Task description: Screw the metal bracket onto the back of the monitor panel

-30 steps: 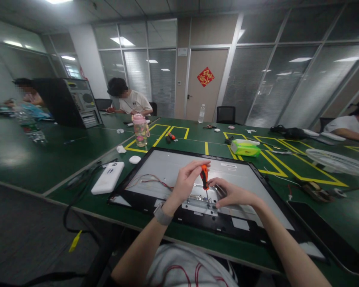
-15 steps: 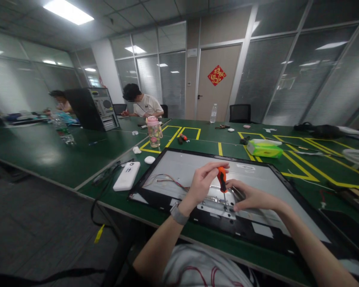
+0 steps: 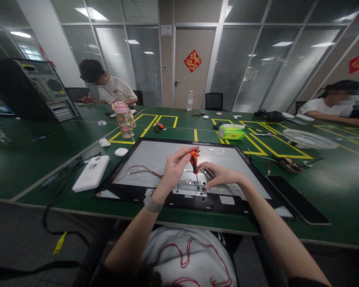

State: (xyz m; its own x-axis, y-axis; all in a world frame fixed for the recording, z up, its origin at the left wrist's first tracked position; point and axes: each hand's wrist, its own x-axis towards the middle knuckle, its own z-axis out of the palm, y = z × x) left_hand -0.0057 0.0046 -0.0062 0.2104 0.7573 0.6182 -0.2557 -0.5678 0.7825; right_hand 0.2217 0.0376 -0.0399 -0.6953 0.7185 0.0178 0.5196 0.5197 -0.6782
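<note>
On the green desk (image 3: 341, 195), we see the left hand (image 3: 174, 169) closed around the orange and black screwdriver (image 3: 194, 162), whose shaft points down to the metal bracket (image 3: 182, 192) on the flat panel (image 3: 149, 153); beside the shaft the right hand (image 3: 223, 174) curves, and we cannot tell whether it pinches something

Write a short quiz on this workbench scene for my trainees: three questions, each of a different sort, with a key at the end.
1. What is the left hand holding?
A) a screwdriver
B) a hammer
C) a pair of scissors

2. True or false: the bottle with the pink lid stands on the green table.

3. Fill in the blank: the screwdriver's shaft points ____ toward the flat panel.

Key: 1. A; 2. True; 3. down
</note>
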